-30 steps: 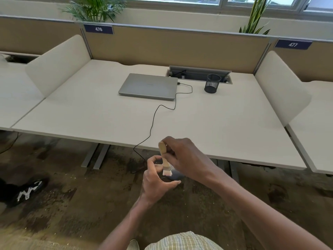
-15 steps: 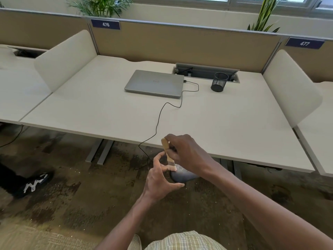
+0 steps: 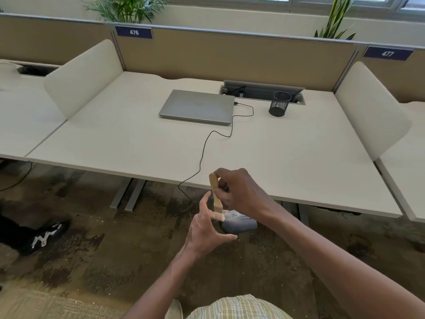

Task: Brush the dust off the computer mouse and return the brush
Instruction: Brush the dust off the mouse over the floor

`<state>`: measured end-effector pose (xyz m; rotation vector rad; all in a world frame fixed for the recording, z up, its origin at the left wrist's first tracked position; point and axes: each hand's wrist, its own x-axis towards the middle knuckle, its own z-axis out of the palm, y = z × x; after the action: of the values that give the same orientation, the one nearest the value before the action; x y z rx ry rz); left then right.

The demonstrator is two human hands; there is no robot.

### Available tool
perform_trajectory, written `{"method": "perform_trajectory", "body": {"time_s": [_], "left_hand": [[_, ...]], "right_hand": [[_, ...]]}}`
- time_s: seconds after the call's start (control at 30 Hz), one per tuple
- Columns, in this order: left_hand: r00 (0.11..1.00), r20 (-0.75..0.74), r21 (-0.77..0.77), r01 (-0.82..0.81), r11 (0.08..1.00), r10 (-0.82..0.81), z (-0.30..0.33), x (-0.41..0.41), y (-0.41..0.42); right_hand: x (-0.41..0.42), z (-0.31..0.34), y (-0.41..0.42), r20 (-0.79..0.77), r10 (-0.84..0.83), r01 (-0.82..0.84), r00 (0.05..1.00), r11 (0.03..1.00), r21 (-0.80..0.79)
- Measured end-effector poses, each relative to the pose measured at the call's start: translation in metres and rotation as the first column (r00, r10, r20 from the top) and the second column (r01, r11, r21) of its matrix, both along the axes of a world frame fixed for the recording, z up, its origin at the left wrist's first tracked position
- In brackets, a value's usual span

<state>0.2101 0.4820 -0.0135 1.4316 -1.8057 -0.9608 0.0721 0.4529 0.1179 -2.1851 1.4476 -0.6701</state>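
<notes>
A grey computer mouse is held in the air in front of the desk's near edge, gripped from the left by my left hand. My right hand grips the wooden handle of a small brush, which stands nearly upright. The pale bristles touch the mouse's top left end. The mouse's black cable runs up over the desk to the shut silver laptop. A black mesh pen cup stands to the right of the laptop.
The white desk has curved side dividers and a tan back panel. A cable tray opens behind the laptop. Below lies stained carpet; someone's black shoe is at the left.
The view has shifted slightly, so the desk appears further right. More of the mouse shows beside my left hand, and the brush bristles have moved onto its top.
</notes>
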Motion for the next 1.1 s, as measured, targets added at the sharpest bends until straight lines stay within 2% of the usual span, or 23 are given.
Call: {"method": "perform_trajectory", "body": {"time_s": [0.23, 0.43, 0.6, 0.83, 0.97, 1.1], "left_hand": [[0.999, 0.040, -0.004, 0.013, 1.000, -0.013, 0.003, -0.003, 0.004], [0.998, 0.065, -0.012, 0.006, 1.000, -0.005, 0.003, -0.002, 0.003], [0.997, 0.069, -0.010, 0.025, 1.000, -0.024, 0.008, -0.005, 0.006], [0.995, 0.095, -0.027, 0.022, 0.999, -0.019, 0.004, -0.003, 0.000], [0.996, 0.086, -0.020, 0.025, 1.000, -0.023, 0.007, -0.005, 0.004], [0.996, 0.084, -0.008, 0.010, 1.000, -0.009, 0.008, -0.004, 0.000]], "right_hand": [[-0.005, -0.009, -0.003, -0.078, -0.045, 0.041, 0.996, 0.998, -0.046], [0.000, -0.008, 0.002, -0.017, -0.027, 0.026, 0.999, 1.000, -0.015], [-0.008, -0.010, -0.004, -0.084, -0.107, 0.099, 0.991, 0.990, -0.098], [-0.006, -0.008, -0.002, 0.027, -0.092, 0.092, 0.995, 0.996, -0.002], [-0.013, -0.010, -0.007, -0.007, -0.161, 0.160, 0.987, 0.986, -0.051], [-0.015, -0.003, -0.006, 0.073, -0.158, 0.160, 0.985, 0.987, -0.025]]}}
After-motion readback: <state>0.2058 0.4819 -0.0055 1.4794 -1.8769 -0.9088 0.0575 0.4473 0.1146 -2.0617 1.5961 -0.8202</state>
